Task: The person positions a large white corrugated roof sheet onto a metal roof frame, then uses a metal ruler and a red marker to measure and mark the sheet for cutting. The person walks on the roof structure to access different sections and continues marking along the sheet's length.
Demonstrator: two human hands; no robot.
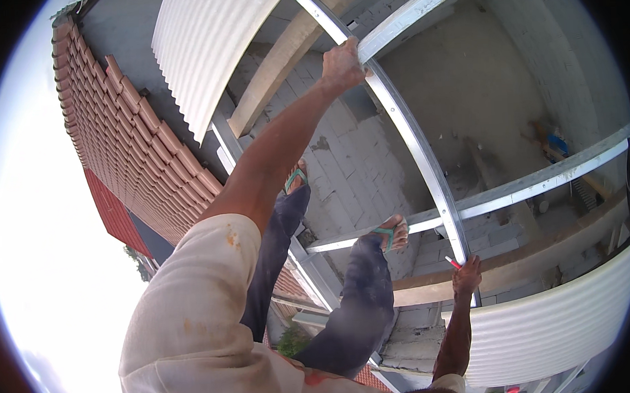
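Observation:
My left hand (343, 62) is closed round a galvanised metal roof beam (405, 126), close to where a crossing metal beam (419, 13) meets it. At the beam's lower end my right hand (466, 275) is closed, with a slim red-and-white marker (453, 263) sticking out of it. That hand also rests against the beam; how its fingers lie around it is partly hidden. One of my feet, in a green flip-flop (385, 237), stands on another metal beam (484, 207). The other flip-flop foot (295, 178) is farther left.
Below the frame lies a room with grey block walls (569, 66) and a dusty floor (464, 77). White corrugated roofing sheets (217, 39) lie at the upper left, another sheet (553, 333) at the lower right. A tiled roof (125, 120) slopes at the left. A concrete beam (522, 261) runs below.

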